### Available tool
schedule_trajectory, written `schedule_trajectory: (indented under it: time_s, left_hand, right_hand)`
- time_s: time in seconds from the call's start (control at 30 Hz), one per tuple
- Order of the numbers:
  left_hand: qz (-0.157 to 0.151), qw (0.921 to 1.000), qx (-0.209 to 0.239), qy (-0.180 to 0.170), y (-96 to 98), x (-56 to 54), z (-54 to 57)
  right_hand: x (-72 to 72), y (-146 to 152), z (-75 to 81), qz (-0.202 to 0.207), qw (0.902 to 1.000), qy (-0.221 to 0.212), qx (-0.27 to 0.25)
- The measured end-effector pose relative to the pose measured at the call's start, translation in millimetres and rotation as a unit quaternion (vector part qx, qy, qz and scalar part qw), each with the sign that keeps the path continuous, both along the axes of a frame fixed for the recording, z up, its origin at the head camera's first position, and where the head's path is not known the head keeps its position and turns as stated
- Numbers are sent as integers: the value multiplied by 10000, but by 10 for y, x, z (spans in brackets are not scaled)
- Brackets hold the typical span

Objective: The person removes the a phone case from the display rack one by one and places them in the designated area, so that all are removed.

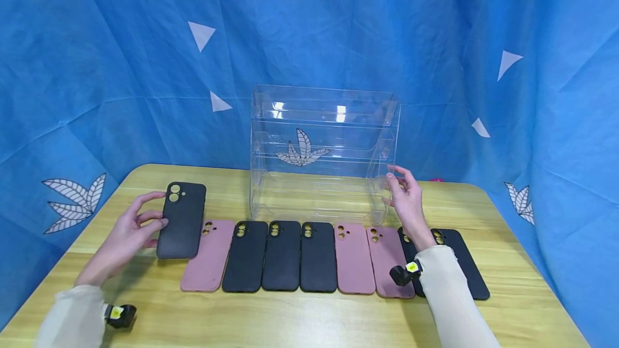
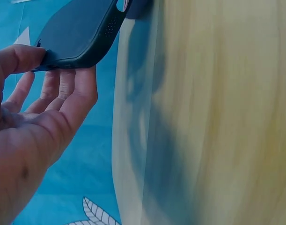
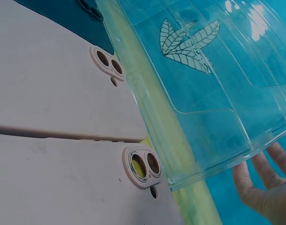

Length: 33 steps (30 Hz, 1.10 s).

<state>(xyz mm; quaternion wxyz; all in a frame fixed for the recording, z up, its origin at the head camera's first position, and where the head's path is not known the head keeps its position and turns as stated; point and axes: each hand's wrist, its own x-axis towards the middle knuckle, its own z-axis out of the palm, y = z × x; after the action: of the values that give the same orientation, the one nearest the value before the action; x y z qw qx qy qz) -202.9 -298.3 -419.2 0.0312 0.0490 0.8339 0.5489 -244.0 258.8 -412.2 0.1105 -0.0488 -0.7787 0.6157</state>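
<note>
In the head view my left hand [image 1: 128,232] holds a black phone case [image 1: 182,222] upright by its left edge, raised above the table, thumb on one face and fingers behind. The left wrist view shows that case [image 2: 82,35] between thumb and fingers. My right hand [image 1: 406,197] is at the right side of a clear tiered display rack [image 1: 321,171]. Its fingertips touch the rack's side wall in the right wrist view, where the hand [image 3: 269,187] is partly cut off. Behind the held case, a pink phone case [image 1: 208,262] lies partly covered.
A row of phone cases lies in front of the rack: black cases [image 1: 280,256] in the middle, pink cases [image 1: 355,262] right of them, and a black case [image 1: 461,265] at the right end. My right forearm covers part of another black one. Behind the wooden table [image 1: 290,321] hangs a blue curtain [image 1: 145,42].
</note>
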Motion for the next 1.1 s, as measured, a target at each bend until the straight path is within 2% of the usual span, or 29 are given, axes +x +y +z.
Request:
schedule_trajectory:
  time_s: [0.3, 0.47, 0.87, 1.1]
  left_hand:
    - [-217, 9994, -98, -246, -211, 57, 8]
    - [-303, 9969, -277, -669, -266, 82, 0]
    - [-533, 9892, -568, -1239, -253, 102, -23]
    - [-603, 9806, -1056, -1535, -250, 97, -18]
  right_hand:
    - [3, -8, 11, -3, 10000, -15, -32]
    - [2, -2, 10, -52, 10000, -14, -17]
    - [10, -5, 19, -16, 10000, 4, 3]
    - [17, -5, 21, 4, 10000, -1, 35]
